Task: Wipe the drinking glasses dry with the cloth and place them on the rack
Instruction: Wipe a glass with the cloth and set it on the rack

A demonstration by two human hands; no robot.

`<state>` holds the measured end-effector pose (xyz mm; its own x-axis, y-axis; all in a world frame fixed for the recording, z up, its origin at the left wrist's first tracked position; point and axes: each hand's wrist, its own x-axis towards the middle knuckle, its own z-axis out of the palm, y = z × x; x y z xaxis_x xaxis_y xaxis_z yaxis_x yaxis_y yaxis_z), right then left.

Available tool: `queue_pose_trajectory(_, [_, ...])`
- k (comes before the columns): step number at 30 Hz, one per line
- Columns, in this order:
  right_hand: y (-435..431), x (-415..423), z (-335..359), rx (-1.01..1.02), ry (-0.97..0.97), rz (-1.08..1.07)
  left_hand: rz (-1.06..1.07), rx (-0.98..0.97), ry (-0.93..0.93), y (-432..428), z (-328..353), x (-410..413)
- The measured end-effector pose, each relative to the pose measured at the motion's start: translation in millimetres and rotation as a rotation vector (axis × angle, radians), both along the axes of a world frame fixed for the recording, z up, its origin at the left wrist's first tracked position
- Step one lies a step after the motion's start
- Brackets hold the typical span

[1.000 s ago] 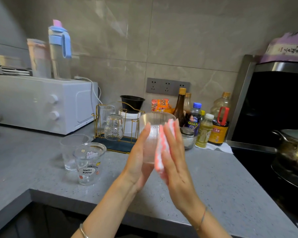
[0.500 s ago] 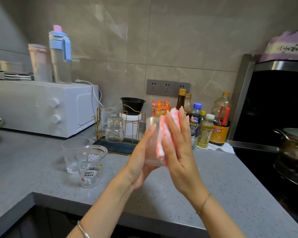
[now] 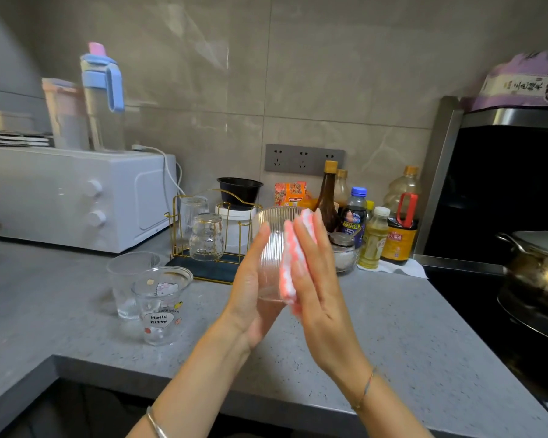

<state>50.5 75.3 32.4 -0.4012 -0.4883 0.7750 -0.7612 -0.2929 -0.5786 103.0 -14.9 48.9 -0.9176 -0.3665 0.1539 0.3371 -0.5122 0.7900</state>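
A ribbed clear glass [image 3: 271,248] is held above the grey bench [image 3: 377,336], in the middle of the view, sandwiched between two flat hands. It stands roughly upright, its long axis near vertical with the wide mouth at the top and the narrower base at the bottom. The left hand [image 3: 253,298] lies against its left side with fingers [image 3: 261,245] stretched straight, palm pressed to the glass. The right hand [image 3: 317,279] presses a pink-and-white cloth [image 3: 293,263] against the glass's right side, its fingers also extended and flat rather than curled; so neither hand wraps around, both clamp the glass between the palms.

To the left on the bench stands a printed glass [image 3: 161,306] reading "Hello Kitty", upright with its mouth up, and just behind it, touching or nearly so, another ribbed glass [image 3: 130,279], also upright. Farther back is the gold wire rack [image 3: 203,235] on a dark tray, holding two glasses upside down: a rounded one [image 3: 207,237] nearer and a ribbed one [image 3: 193,213] behind it.

A white microwave [image 3: 76,197] sits at the far left. Sauce and drink bottles [image 3: 355,222] stand to the right of the rack along the wall; their labels carry writing too small to read. A purple packet [image 3: 525,82] at the upper right carries characters that cannot be made out.
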Motion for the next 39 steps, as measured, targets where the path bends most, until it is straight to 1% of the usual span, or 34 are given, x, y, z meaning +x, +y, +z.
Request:
queue_pose_trajectory(2, [1, 6, -13, 0.019, 0.017, 0.005, -0.006, 0.071, 0.033, -3, 3, -1])
queue_pose_trajectory(5, [2, 11, -26, 0.041, 0.082, -0.03, -0.041, 0.08, 0.04, -5, 5, -2])
queue_pose_trajectory(9, [1, 8, -20, 0.046, 0.121, -0.056, -0.017, 0.003, 0.009, -6, 4, -2])
queue_pose_trajectory(13, [1, 4, -4, 0.042, 0.161, -0.096, -0.009, -0.136, 0.025, -4, 5, 3])
queue_pose_trajectory(17, [1, -7, 15, 0.003, 0.116, -0.138, -0.009, -0.223, -0.002, -5, 3, 9])
queue_pose_trajectory(19, [1, -12, 24, -0.03, 0.038, -0.116, -0.027, -0.23, -0.028, -5, 0, 10])
queue_pose_trajectory(21, [2, -14, 30, -0.048, -0.079, -0.066, -0.039, -0.217, -0.042, -4, -3, 10])
queue_pose_trajectory(23, [1, -14, 28, -0.048, -0.118, -0.047, -0.03, -0.209, -0.035, -2, -6, 9])
queue_pose_trajectory(26, [-2, -11, 14, -0.046, -0.094, -0.038, 0.003, -0.221, -0.032, 1, -9, 7])
queue_pose_trajectory(28, [-2, -5, 7, -0.056, -0.04, -0.031, 0.019, -0.214, -0.03, 1, -10, 5])
queue_pose_trajectory(30, [-1, 3, 0, -0.052, -0.009, -0.008, 0.019, -0.16, -0.019, 1, -6, 5])
queue_pose_trajectory(32, [-1, 9, -12, -0.021, 0.007, 0.017, 0.005, -0.065, -0.002, 0, 0, 4])
queue_pose_trajectory(35, [-1, 11, -28, 0.004, 0.051, -0.018, 0.004, 0.035, 0.023, -2, 2, 0])
queue_pose_trajectory(39, [-3, 5, -21, 0.018, 0.054, -0.04, -0.009, -0.003, 0.023, -4, 1, -1])
